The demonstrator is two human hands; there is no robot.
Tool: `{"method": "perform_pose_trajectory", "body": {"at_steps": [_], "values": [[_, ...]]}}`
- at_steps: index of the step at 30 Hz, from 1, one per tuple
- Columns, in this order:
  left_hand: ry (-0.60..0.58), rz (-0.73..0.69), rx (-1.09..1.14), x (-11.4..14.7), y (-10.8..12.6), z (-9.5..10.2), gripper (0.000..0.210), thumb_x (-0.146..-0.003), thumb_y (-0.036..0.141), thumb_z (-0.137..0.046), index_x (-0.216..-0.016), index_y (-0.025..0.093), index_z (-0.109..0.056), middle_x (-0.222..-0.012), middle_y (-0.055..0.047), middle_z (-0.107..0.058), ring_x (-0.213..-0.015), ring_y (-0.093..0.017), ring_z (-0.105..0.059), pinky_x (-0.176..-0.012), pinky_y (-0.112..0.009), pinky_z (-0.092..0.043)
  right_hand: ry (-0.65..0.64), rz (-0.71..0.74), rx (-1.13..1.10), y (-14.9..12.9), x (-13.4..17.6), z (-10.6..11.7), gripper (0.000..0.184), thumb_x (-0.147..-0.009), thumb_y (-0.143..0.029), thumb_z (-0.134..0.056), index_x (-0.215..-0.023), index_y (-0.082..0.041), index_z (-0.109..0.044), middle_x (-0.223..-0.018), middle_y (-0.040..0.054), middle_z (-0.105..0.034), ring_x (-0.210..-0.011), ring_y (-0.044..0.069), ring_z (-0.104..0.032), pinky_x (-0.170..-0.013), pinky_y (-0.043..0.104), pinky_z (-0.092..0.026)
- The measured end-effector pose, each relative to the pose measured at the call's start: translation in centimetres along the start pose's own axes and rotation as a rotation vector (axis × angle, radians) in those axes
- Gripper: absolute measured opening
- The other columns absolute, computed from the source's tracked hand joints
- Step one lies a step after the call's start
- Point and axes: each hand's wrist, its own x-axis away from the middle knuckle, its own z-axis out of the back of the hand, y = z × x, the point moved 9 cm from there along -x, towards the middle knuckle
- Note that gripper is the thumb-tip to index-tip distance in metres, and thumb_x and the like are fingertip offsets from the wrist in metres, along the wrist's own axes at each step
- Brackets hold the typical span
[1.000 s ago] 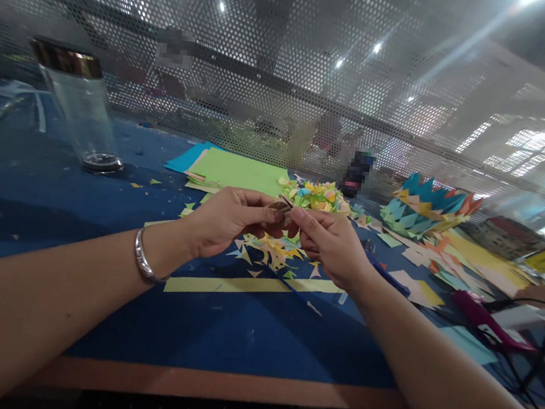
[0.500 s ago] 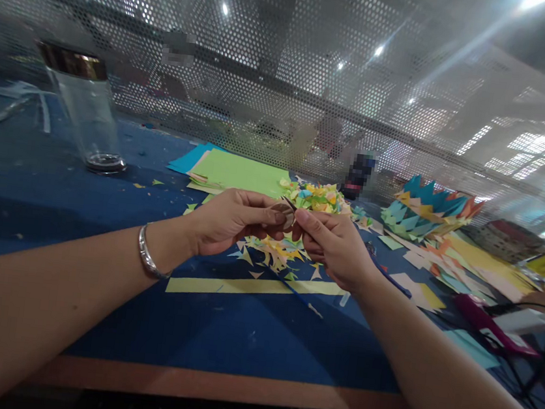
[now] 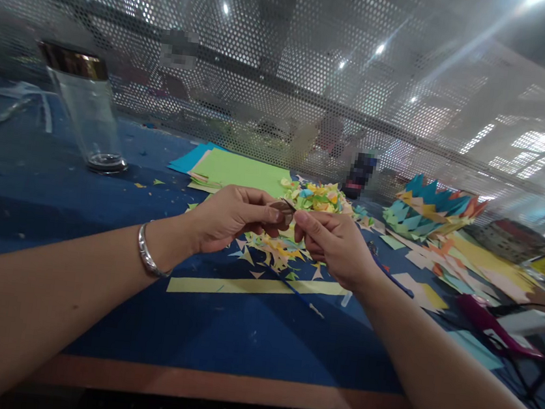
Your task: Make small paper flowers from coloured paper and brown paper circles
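Above the blue table, my left hand [image 3: 238, 220] pinches a small, round, flat, brownish object [image 3: 282, 209] between thumb and fingers. Its exact kind is too small to tell. My right hand [image 3: 334, 241] is closed at the object's right edge, thumb against forefinger. A thin dark tip [image 3: 288, 203] sticks out there, and the fingers hide the rest of what they pinch. Below and behind both hands lie coloured paper scraps [image 3: 277, 252]. Nearer to me are a yellow paper strip [image 3: 228, 286] and a thin blue stick [image 3: 299, 295] with a pale tip.
At left stands a clear bottle [image 3: 88, 121] with a shiny lid. Behind my hands are coloured sheets [image 3: 251, 172] and a scrap heap [image 3: 322, 198]. Zigzag paper crowns [image 3: 429, 209] stand at right, near a magenta device [image 3: 495, 325] with cables. Perforated metal [image 3: 247, 83] closes the back.
Both hands stay in nearly the same place. Between them, the round object and the dark tip have shifted slightly in angle.
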Motion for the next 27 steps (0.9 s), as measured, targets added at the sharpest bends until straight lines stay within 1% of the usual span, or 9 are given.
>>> {"method": "perform_pose_trajectory", "body": {"at_steps": [2,8,15,20,27], "values": [[0.016,-0.011,-0.005,-0.02,0.02,0.17,0.009,-0.072,0.023,-0.082,-0.075,0.017,-0.075,-0.078,-0.002,-0.073,-0.066,-0.011,-0.061,-0.068,-0.026,-0.047,0.000,-0.001,-0.005,0.05,-0.03,0.02,0.047,-0.089,-0.058,-0.063,-0.066,-0.017,-0.059,-0.046,-0.0089,-0.028,-0.042,0.005,-0.019,-0.042,0.024,-0.014],[0.012,-0.020,-0.021,-0.08,0.08,0.23,0.010,-0.072,0.023,-0.081,-0.075,0.016,-0.075,-0.077,-0.003,-0.073,-0.066,-0.011,-0.061,-0.069,-0.027,-0.047,-0.001,0.002,-0.008,0.03,0.06,-0.13,0.048,-0.088,-0.059,-0.063,-0.065,-0.017,-0.059,-0.046,-0.0088,-0.027,-0.043,0.006,-0.018,-0.042,0.024,-0.014],[0.020,-0.018,-0.054,-0.04,0.47,0.35,0.006,-0.072,0.020,-0.080,-0.073,0.016,-0.075,-0.074,-0.002,-0.071,-0.065,-0.010,-0.059,-0.065,-0.025,-0.044,-0.005,0.011,0.030,0.04,0.06,0.01,0.048,-0.090,-0.059,-0.062,-0.066,-0.017,-0.060,-0.045,-0.0090,-0.028,-0.042,0.005,-0.020,-0.042,0.024,-0.015],[-0.007,0.005,-0.121,-0.27,0.42,0.56,0.009,-0.073,0.021,-0.079,-0.080,0.015,-0.078,-0.077,-0.005,-0.071,-0.068,-0.010,-0.059,-0.062,-0.023,-0.042,-0.010,0.017,0.086,0.04,0.16,0.09,0.048,-0.090,-0.059,-0.061,-0.065,-0.017,-0.060,-0.045,-0.0085,-0.029,-0.042,0.005,-0.021,-0.042,0.025,-0.016],[-0.021,0.007,-0.160,-0.26,0.42,0.71,0.010,-0.075,0.022,-0.078,-0.082,0.015,-0.078,-0.077,-0.005,-0.070,-0.066,-0.010,-0.056,-0.060,-0.023,-0.040,-0.003,0.013,0.118,0.14,0.13,0.12,0.049,-0.091,-0.060,-0.060,-0.066,-0.017,-0.061,-0.045,-0.0079,-0.031,-0.042,0.005,-0.023,-0.043,0.024,-0.018]]}}
